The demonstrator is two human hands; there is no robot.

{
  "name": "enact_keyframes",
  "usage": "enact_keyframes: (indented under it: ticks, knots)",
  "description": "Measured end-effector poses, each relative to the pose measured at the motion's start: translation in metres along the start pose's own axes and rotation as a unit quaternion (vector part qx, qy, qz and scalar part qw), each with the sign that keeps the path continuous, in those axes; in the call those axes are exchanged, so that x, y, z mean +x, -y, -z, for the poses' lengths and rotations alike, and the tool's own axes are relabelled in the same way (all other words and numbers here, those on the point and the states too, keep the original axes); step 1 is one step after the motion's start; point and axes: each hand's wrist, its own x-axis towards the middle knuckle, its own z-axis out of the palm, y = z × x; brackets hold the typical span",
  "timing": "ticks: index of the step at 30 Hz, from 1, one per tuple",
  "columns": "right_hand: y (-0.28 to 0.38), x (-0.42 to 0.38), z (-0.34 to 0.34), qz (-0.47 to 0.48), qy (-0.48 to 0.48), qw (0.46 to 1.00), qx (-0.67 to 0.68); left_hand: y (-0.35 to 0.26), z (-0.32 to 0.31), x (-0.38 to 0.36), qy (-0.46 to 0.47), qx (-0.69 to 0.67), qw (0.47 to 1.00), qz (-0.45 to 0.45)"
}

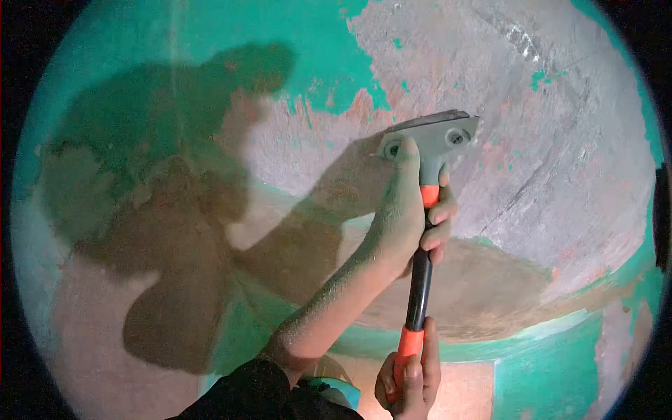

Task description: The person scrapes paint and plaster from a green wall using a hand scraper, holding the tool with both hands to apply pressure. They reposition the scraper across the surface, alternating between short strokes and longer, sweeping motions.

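A long-handled scraper (pixel 418 294) with a wide grey head and a black-and-orange handle is held up against a curved, partly bare surface. My left hand (pixel 406 203) is closed around the upper handle, its thumb laid up against the back of the head and its fingertips curled round the right side. Lower down, my right hand (pixel 411 378) grips the orange end of the handle. The head's far edge lies close to or on the grey patch (pixel 532 161); exact contact is hard to see. Pale dust covers my left hand and forearm.
Green paint (pixel 315 49) borders the stripped area, with small flecks left on it. A curved ledge (pixel 455 336) runs below. My large shadow (pixel 175 210) falls across the left. A dark object (pixel 661 217) stands at the right edge.
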Motion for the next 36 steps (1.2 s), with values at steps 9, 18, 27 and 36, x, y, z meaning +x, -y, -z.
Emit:
enact_keyframes:
  ticks: [9,18,27,36]
  knots:
    - [-0.001,-0.002,-0.002,0.017,0.011,1.000,0.006,0.004,0.002,0.000,0.017,0.012,1.000,0.002]
    - [-0.019,-0.004,-0.004,0.040,-0.002,0.999,-0.009,0.001,0.004,0.003,0.009,0.049,0.999,-0.014]
    - [-0.016,0.001,-0.003,0.043,0.012,0.999,0.006,0.000,0.003,-0.002,0.006,0.063,0.998,-0.004]
    - [0.004,0.005,-0.004,0.034,0.015,0.998,-0.060,-0.006,0.005,0.005,0.062,0.016,0.998,-0.027]
